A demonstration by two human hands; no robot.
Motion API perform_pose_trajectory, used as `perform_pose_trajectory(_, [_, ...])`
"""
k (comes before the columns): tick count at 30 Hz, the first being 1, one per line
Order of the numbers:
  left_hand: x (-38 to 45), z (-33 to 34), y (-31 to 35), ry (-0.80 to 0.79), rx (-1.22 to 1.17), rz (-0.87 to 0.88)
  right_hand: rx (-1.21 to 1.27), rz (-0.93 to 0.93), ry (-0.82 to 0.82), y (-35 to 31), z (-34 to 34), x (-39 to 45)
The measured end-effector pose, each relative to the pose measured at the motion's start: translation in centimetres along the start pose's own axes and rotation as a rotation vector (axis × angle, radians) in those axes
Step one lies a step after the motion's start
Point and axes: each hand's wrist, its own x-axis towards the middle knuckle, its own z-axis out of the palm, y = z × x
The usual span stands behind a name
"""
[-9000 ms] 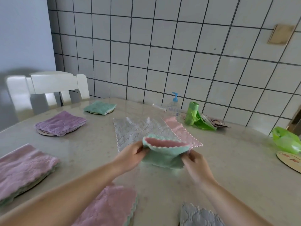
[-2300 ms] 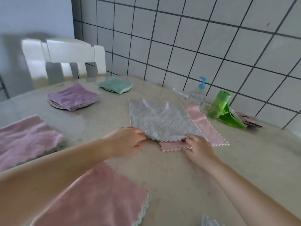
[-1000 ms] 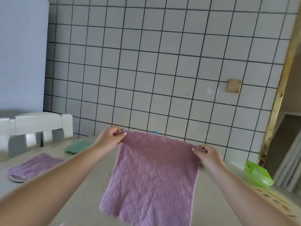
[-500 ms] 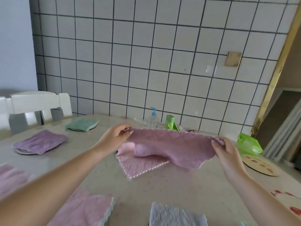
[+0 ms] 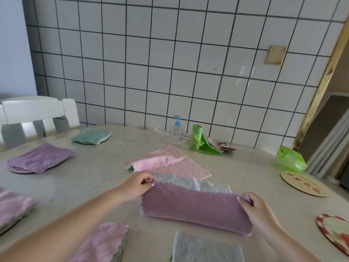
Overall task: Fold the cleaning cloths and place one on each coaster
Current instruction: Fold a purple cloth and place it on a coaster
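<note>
A purple cloth (image 5: 194, 207) with a pale blue-grey back lies folded over on the table in front of me. My left hand (image 5: 138, 184) pinches its upper left corner and my right hand (image 5: 256, 210) grips its right end. Behind it lies an unfolded pink cloth (image 5: 168, 163). Folded cloths sit on coasters: a green one (image 5: 90, 136), a purple one (image 5: 39, 157) and a pink one (image 5: 11, 207) at the left edge. Two bare coasters lie at the right, a beige one (image 5: 304, 184) and a red-rimmed one (image 5: 336, 231).
A folded pink cloth (image 5: 102, 242) and a folded grey cloth (image 5: 205, 250) lie near the table's front edge. At the back stand a pump bottle (image 5: 176, 133), a green bag roll (image 5: 196, 137) and a green plastic bag (image 5: 290, 158). A white chair (image 5: 37, 114) stands at the left.
The purple cloth, held up in the air a second ago, has come down onto the table and is folded over lengthwise. Both hands moved down with it and still hold its corners.
</note>
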Motion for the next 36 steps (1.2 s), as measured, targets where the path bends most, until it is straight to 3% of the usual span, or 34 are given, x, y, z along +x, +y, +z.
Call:
perform_pose_trajectory(6, [4.1, 0.8, -1.3, 0.072, -0.079, -0.091, -0.032, 0.035, 0.041, -0.2, 1.8, 4.0])
perform_pose_trajectory(14, [8.2, 2.6, -3.3, 0.083, 0.034, -0.193, -0.139, 0.068, -0.017, -0.1, 3.9, 7.5])
perform_pose_trajectory(22, [9.2, 3.1, -3.5, 0.112, 0.163, -0.230, -0.190, 0.105, -0.015, 0.9, 4.2, 9.2])
perform_pose_trajectory(31, [8.9, 2.1, -1.9, 0.069, 0.117, -0.279, -0.214, 0.227, -0.031, 0.2, 4.0, 10.1])
perform_pose_trajectory(34, [7.2, 2.1, 0.4, 0.158, 0.403, -0.078, -0.446, 0.018, -0.034, -1.1, 3.9, 8.6])
perform_pose_trajectory(36, [5.9, 3.3, 2.4, 0.096, 0.398, 0.072, -0.550, -0.181, -0.093, -2.7, 5.0, 6.7])
